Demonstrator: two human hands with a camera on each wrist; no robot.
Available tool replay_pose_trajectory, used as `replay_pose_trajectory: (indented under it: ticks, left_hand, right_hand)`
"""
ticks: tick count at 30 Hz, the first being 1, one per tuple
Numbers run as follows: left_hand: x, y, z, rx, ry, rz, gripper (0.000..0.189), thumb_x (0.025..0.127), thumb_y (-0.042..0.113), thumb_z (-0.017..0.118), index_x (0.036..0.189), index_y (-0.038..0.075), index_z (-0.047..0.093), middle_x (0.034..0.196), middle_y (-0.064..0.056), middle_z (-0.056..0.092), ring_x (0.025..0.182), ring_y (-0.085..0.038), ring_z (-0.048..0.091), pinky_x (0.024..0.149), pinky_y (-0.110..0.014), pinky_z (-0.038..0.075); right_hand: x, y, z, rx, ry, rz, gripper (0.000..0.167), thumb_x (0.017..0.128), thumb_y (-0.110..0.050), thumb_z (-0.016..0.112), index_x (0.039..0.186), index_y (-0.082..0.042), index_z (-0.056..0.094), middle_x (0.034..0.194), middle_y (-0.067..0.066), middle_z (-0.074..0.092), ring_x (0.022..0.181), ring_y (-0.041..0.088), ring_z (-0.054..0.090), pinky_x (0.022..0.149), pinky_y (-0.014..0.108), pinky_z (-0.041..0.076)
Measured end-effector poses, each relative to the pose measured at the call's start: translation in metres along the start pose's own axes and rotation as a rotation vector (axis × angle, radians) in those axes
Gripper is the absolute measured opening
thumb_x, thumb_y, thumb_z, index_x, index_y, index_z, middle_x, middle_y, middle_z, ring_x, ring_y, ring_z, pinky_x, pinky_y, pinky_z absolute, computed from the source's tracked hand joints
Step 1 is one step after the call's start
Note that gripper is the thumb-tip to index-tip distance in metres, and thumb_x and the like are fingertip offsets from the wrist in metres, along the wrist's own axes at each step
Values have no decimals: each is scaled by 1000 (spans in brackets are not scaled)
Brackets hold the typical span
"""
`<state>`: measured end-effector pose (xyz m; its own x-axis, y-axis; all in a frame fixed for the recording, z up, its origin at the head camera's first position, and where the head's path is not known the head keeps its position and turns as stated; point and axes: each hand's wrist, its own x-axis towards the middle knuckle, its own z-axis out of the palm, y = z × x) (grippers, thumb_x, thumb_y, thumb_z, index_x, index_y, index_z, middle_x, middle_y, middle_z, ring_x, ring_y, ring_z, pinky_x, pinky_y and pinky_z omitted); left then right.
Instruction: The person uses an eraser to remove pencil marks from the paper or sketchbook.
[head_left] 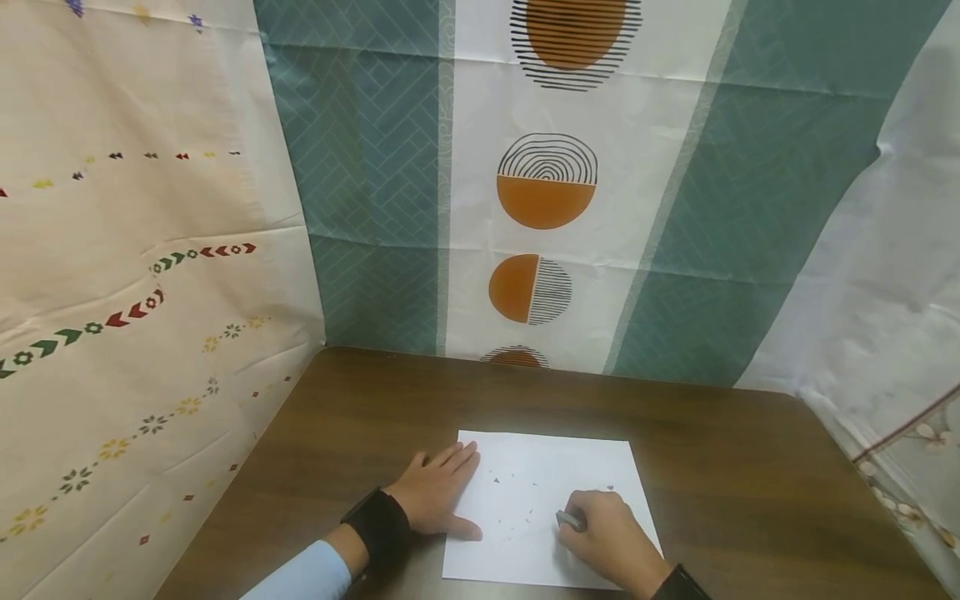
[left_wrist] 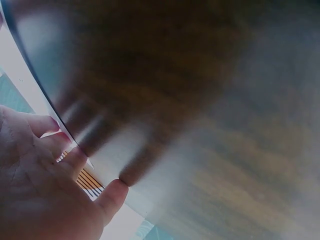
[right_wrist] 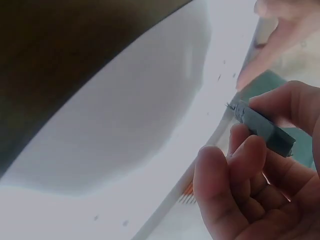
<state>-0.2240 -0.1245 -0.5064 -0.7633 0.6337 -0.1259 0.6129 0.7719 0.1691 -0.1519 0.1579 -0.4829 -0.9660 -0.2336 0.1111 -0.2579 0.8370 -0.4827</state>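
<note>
A white sheet of paper point(head_left: 540, 550) lies on the brown table with small dark crumbs scattered over it. My left hand point(head_left: 435, 492) rests spread over the sheet's left edge, thumb and fingertips on the paper. In the left wrist view its fingers point(left_wrist: 112, 200) are extended along that edge. Above the sheet's right half, my right hand point(head_left: 607, 533) pinches a small grey eraser point(head_left: 570, 521) between thumb and fingers. The right wrist view shows this eraser point(right_wrist: 262, 127) as a dark grey block with crumbs clinging to its end; the other fingers curl below it.
The brown wooden table point(head_left: 360, 400) extends around the paper. A patterned curtain point(head_left: 382, 208) hangs behind its far edge. Embroidered cream cloth point(head_left: 187, 333) stands along the left side, and white cloth point(head_left: 885, 275) along the right.
</note>
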Motion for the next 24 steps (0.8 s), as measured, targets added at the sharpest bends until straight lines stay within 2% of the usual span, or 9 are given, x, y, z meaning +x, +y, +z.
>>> replay_pose_trajectory:
  ticks: [5, 9, 15, 24]
  left_hand:
    - [1, 0, 4, 0, -8, -1, 110, 80, 81, 58, 159, 10, 31, 166, -6, 24, 151, -28, 24, 108, -69, 26]
    - [0, 1, 4, -3, -7, -7, 110, 79, 81, 58, 159, 10, 32, 166, -6, 25, 151, -28, 24, 108, -69, 26]
    - [-4, 1, 4, -10, -21, -15, 110, 80, 81, 58, 159, 10, 31, 166, -6, 24, 151, -29, 23, 108, -70, 26]
    - [1, -1, 2, 6, 15, 2, 110, 81, 79, 59, 159, 8, 30, 166, -7, 25, 151, -29, 24, 107, -70, 27]
  right_hand:
    - [3, -15, 8, 55, -88, -7, 9, 78, -13, 72, 73, -17, 66, 61, -11, 49, 57, 8, 44, 53, 28, 38]
    - [6, -24, 15, 64, -104, -26, 3, 77, -14, 73, 77, -15, 70, 64, -12, 53, 58, 7, 46, 55, 28, 41]
    - [9, -32, 24, 95, -141, -65, 3, 79, -15, 74, 80, -13, 72, 67, -13, 57, 60, 5, 48, 58, 28, 44]
    - [16, -33, 37, 69, -147, -142, 4, 78, -10, 75, 82, -11, 75, 67, -12, 61, 59, 3, 49, 60, 28, 46]
